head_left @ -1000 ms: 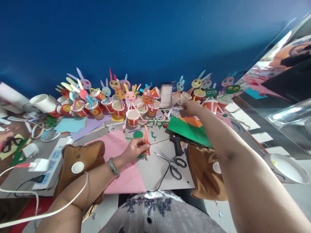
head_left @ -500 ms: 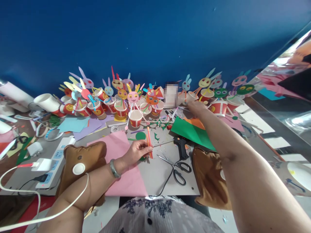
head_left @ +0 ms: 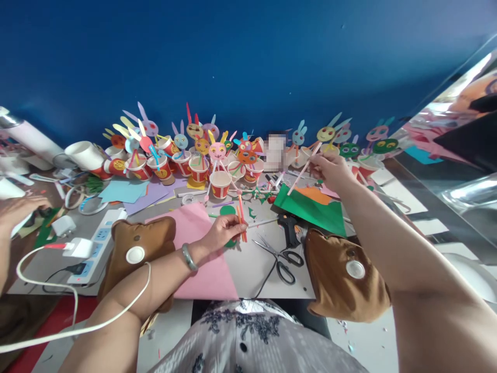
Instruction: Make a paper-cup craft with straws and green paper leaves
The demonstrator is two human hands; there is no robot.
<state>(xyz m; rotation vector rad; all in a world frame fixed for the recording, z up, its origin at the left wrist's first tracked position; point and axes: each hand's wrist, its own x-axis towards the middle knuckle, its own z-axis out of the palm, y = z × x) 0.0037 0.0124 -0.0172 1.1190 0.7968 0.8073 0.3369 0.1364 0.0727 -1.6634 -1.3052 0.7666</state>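
In the head view, we look down on a cluttered grey table [head_left: 246,267] against a blue wall [head_left: 248,62]. Our left hand [head_left: 224,232] pinches a few narrow orange strips [head_left: 243,235] between thumb and fingers, above the table's middle, beside a sheet of pink paper [head_left: 205,280]. Our right hand [head_left: 332,170], reaching farther forward, grips a pale pink strip [head_left: 298,180] near its upper end; the strip slants down and its lower end lies over green paper [head_left: 316,211]. Whether that end touches the paper, we cannot tell.

Between our forearms, black-handled scissors [head_left: 277,255] lie with blades spread, just beside a black glue gun [head_left: 288,228]. A brown plush pouch [head_left: 126,239] sits on the left, and a white cable [head_left: 111,322] crosses our left forearm. Along the wall stand red-and-white paper cups [head_left: 220,185], many bearing colourful paper rabbit faces [head_left: 218,151]. At the far left, another person's hand [head_left: 21,211] reaches in.
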